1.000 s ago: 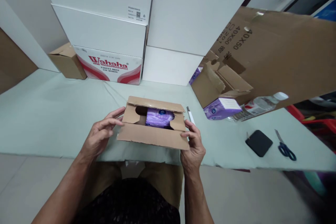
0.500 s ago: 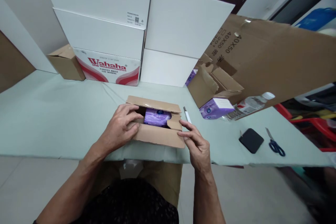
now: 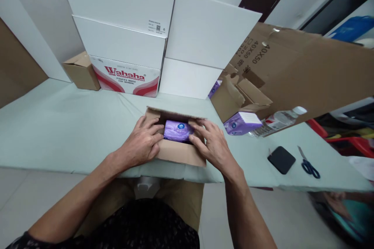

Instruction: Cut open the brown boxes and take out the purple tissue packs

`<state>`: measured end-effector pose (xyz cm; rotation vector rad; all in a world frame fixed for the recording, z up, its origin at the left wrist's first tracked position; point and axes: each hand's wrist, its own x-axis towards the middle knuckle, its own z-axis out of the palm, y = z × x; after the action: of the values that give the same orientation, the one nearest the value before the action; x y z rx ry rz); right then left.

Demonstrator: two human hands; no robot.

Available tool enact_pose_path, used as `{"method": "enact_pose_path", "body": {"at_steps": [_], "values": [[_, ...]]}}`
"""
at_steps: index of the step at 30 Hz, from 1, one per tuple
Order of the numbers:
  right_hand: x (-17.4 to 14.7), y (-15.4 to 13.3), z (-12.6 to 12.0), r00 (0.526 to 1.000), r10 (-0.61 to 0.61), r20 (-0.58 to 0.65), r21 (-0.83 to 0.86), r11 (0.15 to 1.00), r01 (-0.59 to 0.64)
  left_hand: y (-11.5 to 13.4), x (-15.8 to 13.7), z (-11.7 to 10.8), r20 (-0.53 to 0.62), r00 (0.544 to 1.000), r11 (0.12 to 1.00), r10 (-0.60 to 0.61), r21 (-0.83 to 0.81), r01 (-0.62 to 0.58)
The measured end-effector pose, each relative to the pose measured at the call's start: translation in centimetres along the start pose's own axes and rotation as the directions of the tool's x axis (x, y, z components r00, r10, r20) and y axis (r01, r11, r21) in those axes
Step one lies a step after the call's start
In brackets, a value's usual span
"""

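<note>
A small open cardboard box (image 3: 181, 153) lies on the table in front of me, its long flaps folded outward. Inside sits a purple tissue pack (image 3: 177, 131) with a blue round mark. My left hand (image 3: 143, 140) rests at the box's left end, fingers spread over the short flap and thumb near the front flap. At the right end, my right hand (image 3: 214, 144) reaches over the edge with fingers and thumb apart, fingertips at the short flap beside the pack. Part of that flap is hidden under the fingers.
White cartons and a Wahaba-style printed carton (image 3: 128, 78) stand behind. To the right are an opened cardboard box (image 3: 226, 99), another purple pack (image 3: 242, 123), a plastic bottle (image 3: 284, 118), a black square object (image 3: 281, 160) and scissors (image 3: 309, 167). A small brown box (image 3: 83, 72) stands back left.
My right hand has moved from the box's right outer edge inward, over the short flap beside the pack. The far flap stands more upright. The white pen-like tool is now hidden.
</note>
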<state>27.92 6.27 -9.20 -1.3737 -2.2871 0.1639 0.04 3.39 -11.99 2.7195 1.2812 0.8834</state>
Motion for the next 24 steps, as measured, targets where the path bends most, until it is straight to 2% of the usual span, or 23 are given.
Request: {"method": "enact_pose_path", "body": {"at_steps": [3,6,8,11,14,17,21,24], "values": [[2.2,-0.2,0.2,0.999,-0.01,0.034,-0.114,0.993,0.014,-0.3,0.9,-0.6,0.072,0.995,0.997,0.067,0.037,-0.069],[3.8,-0.1,0.7,0.994,0.006,0.107,-0.194,0.981,0.015,-0.7,1.7,-1.3,0.078,0.993,0.994,0.087,0.055,-0.091],[4.2,0.0,1.1,0.991,0.013,0.135,-0.228,0.974,0.019,-0.8,2.0,-1.5,0.028,0.997,0.995,0.073,0.062,-0.075],[4.2,0.2,1.6,0.991,0.032,0.129,-0.227,0.974,-0.002,-1.0,1.8,-1.3,-0.127,0.992,0.994,0.006,0.108,0.008],[3.9,0.5,1.7,0.994,0.052,0.093,-0.125,0.991,-0.04,-1.1,0.9,-0.8,-0.298,0.951,0.986,-0.086,0.114,0.124],[3.6,1.1,1.2,0.995,0.087,0.053,0.079,0.993,-0.091,-1.2,-0.2,-0.4,-0.392,0.905,0.971,-0.167,0.095,0.221],[2.7,2.8,-0.5,0.985,0.17,-0.005,0.395,0.906,-0.154,-1.4,-1.5,-0.1,-0.415,0.879,0.947,-0.232,0.11,0.302],[1.6,4.4,-1.3,0.968,0.241,-0.073,0.478,0.86,-0.178,-1.7,-2.5,0.0,-0.399,0.871,0.934,-0.287,0.084,0.346]]}}
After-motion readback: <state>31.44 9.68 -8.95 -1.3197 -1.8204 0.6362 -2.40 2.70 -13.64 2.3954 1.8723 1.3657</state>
